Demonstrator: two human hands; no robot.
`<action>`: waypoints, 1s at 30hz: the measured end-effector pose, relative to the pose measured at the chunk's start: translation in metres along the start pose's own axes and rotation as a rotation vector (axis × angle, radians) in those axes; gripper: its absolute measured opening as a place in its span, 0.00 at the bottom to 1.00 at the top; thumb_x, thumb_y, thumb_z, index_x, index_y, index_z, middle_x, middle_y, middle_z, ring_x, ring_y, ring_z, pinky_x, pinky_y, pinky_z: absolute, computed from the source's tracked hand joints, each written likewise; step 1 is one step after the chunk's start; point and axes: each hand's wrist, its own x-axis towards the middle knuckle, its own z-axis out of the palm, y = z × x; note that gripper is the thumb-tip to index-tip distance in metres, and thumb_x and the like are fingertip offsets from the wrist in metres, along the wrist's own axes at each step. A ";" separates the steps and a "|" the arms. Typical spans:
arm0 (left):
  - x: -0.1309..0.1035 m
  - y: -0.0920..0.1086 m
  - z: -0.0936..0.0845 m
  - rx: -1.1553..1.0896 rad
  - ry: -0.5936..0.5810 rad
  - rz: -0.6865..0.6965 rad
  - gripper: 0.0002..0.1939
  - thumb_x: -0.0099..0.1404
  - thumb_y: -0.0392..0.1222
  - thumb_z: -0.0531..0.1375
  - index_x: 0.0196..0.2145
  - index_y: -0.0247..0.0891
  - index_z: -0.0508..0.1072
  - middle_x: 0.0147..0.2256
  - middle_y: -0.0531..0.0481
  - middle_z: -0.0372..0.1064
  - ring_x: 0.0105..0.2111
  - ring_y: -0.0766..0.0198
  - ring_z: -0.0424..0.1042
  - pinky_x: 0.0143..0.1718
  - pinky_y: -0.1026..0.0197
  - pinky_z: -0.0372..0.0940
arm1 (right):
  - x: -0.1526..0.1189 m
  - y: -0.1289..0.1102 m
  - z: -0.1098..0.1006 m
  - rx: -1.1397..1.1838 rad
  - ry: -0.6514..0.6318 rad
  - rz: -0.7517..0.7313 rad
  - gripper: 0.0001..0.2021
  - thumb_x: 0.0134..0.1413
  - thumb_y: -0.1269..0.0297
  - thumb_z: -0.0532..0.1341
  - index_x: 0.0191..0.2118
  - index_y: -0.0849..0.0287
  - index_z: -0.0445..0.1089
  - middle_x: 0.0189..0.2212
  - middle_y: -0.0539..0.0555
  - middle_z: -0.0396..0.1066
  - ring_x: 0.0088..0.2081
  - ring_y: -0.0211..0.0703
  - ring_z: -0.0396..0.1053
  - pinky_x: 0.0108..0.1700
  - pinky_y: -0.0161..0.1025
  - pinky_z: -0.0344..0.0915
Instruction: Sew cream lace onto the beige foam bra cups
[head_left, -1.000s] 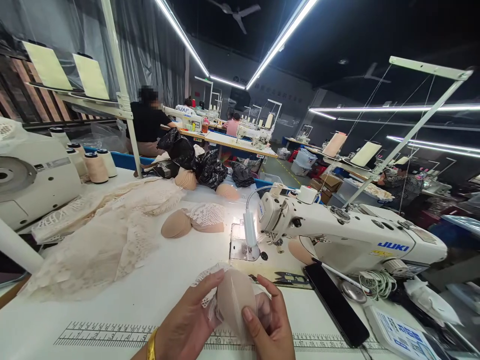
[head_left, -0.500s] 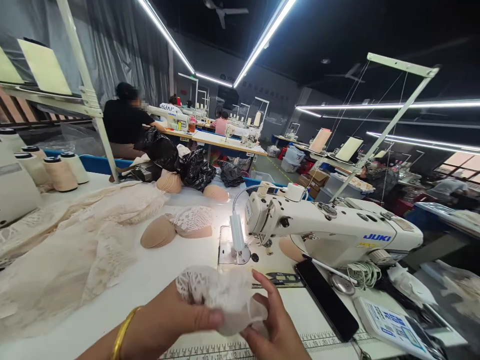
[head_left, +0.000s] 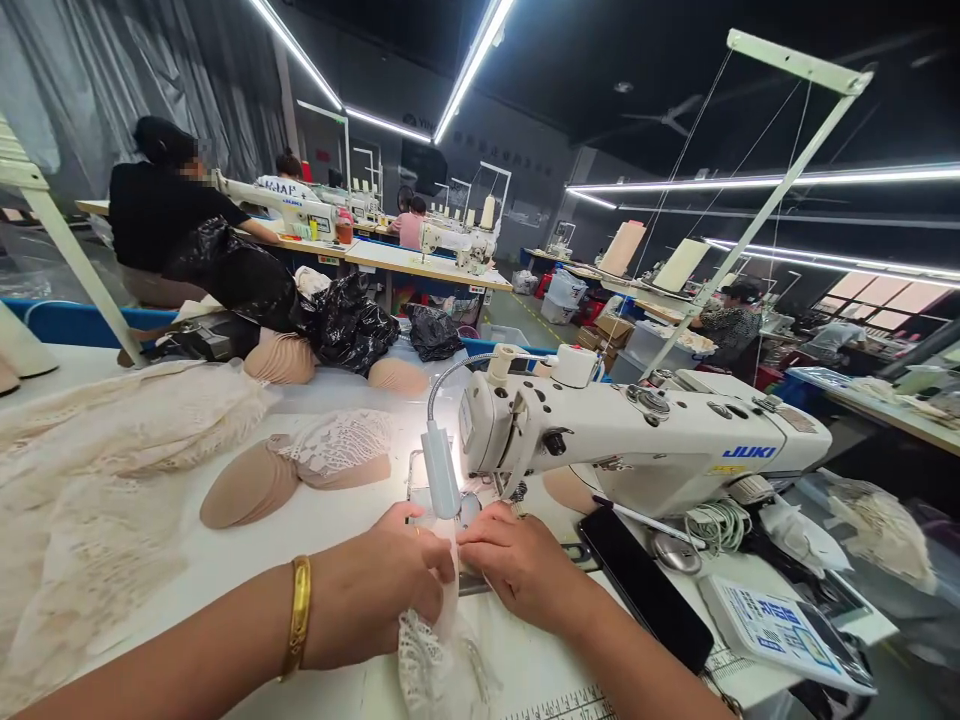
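A white lace piece (head_left: 427, 655) hangs toward me from between my hands, in front of the needle area of the white sewing machine (head_left: 660, 440). My left hand (head_left: 382, 590), with a gold bracelet on its wrist, has its fingers closed on the fabric. Close beside it on the right, my right hand (head_left: 521, 560) pinches the fabric's upper edge near the lamp (head_left: 441, 470). The needle and presser foot are hidden behind the lamp and fingers. Beige cups (head_left: 244, 485) lie left of the machine, next to a lace-covered cup (head_left: 345, 447).
Cream lace fabric (head_left: 112, 450) spreads over the table's left. A black phone (head_left: 645, 590) and a white box-like device (head_left: 787, 630) lie at right. Black plastic bags (head_left: 349, 325) stand behind. A person in black (head_left: 169, 210) sits at another machine.
Both hands have moved forward to the machine's needle area with the lace piece, which now hangs down toward me. The camera view has shifted to the right.
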 end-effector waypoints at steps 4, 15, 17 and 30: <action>0.002 0.002 -0.004 0.042 -0.002 -0.023 0.12 0.56 0.26 0.64 0.29 0.44 0.79 0.43 0.53 0.78 0.39 0.60 0.75 0.57 0.49 0.59 | -0.003 0.004 0.000 -0.020 -0.028 0.067 0.17 0.62 0.84 0.55 0.42 0.54 0.76 0.45 0.51 0.82 0.44 0.44 0.74 0.37 0.37 0.64; 0.004 -0.009 0.002 0.028 0.117 -0.009 0.08 0.59 0.33 0.65 0.26 0.44 0.78 0.41 0.55 0.77 0.37 0.61 0.71 0.52 0.52 0.56 | -0.009 0.016 0.009 -0.102 -0.047 0.129 0.19 0.62 0.82 0.57 0.48 0.52 0.76 0.44 0.52 0.81 0.44 0.46 0.74 0.44 0.40 0.69; 0.004 -0.012 0.003 0.011 0.131 0.003 0.07 0.61 0.34 0.65 0.27 0.45 0.79 0.41 0.56 0.77 0.38 0.60 0.71 0.52 0.52 0.56 | -0.009 0.016 0.009 -0.107 -0.050 0.134 0.19 0.62 0.81 0.57 0.49 0.52 0.76 0.45 0.52 0.81 0.44 0.47 0.74 0.44 0.40 0.70; 0.003 -0.029 0.013 0.093 0.141 0.030 0.08 0.58 0.33 0.67 0.30 0.48 0.81 0.43 0.56 0.81 0.38 0.60 0.75 0.56 0.50 0.58 | -0.012 0.015 0.007 -0.128 -0.044 0.133 0.21 0.59 0.82 0.56 0.48 0.52 0.76 0.50 0.54 0.81 0.43 0.47 0.74 0.44 0.42 0.70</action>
